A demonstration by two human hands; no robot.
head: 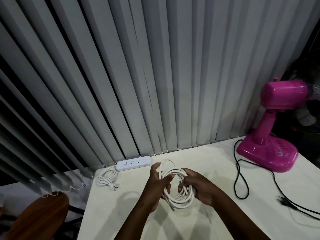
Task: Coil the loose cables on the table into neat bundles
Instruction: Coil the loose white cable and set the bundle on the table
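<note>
A white cable (176,198) hangs in several loops above the middle of the cream table (131,222). My left hand (155,189) grips the loops on their left side, with one loose loop arching up over its fingers. My right hand (197,186) holds the same coil on its right side. At the back left lies a white power strip (133,163), and its white cord (106,177) rests in a flat coil beside it with the plug at the front. A black cable (239,181) snakes loose across the right of the table to a black plug (284,201).
A pink desk fan (270,148) stands at the back right corner, and the black cable runs from its base. Grey vertical blinds (155,75) hang behind the table. A brown wooden chair back (43,217) is off the table's left edge.
</note>
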